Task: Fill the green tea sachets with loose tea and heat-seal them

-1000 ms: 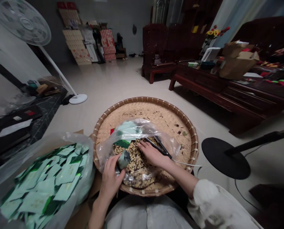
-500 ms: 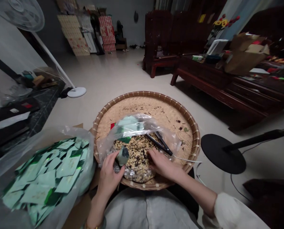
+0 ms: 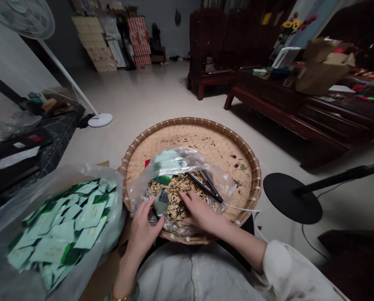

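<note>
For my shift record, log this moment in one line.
left hand: holding small green packet | right hand: touching dried mix | black hinged tool: lying open | woven tray: beneath clear bag

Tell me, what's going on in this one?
A person is working bare-handed over a round woven tray. The left hand holds a small pale-green packet between thumb and fingers. The right hand is down at a loose dried mix of light and dark bits, inside a clear plastic bag on the tray. Black straightener-like tongs lie open beyond that hand. More green packets fill a larger plastic bag on the left.
</note>
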`<state>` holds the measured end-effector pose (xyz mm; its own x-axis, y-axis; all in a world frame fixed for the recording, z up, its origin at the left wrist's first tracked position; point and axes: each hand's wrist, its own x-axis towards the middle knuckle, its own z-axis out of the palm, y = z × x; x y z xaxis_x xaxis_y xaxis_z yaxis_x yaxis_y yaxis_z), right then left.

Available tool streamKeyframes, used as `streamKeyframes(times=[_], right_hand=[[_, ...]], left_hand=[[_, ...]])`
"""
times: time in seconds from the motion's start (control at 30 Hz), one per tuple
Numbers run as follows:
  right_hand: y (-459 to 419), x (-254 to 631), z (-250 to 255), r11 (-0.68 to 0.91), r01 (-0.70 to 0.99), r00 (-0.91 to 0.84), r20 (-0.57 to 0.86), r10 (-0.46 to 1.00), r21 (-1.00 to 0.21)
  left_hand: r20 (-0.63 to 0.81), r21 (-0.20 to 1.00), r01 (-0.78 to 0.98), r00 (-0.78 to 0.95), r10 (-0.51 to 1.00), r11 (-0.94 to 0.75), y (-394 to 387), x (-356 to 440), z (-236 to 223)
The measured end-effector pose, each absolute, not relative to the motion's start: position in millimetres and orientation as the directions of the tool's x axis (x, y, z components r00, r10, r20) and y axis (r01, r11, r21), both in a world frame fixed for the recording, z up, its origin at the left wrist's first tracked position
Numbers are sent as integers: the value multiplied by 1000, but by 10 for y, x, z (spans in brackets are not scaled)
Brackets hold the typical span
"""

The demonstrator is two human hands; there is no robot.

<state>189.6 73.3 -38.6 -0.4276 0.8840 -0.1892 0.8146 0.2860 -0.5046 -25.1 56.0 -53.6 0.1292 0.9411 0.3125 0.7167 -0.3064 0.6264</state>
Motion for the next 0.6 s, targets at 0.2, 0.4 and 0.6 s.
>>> streamKeyframes(times=[0.2, 0.4, 0.6], right_hand=[[642, 1687, -398, 427, 772, -520, -81, 851, -471], [773, 1815, -505, 382, 732, -490, -47, 871, -564], [936, 2026, -540, 304, 633, -420, 14, 907, -712]], left_hand=[[331, 630, 718, 98, 939, -297, 564, -264, -537], [334, 632, 716, 91, 938, -295, 567, -254, -548], [311, 675, 679, 93, 946, -289, 595, -212, -518]])
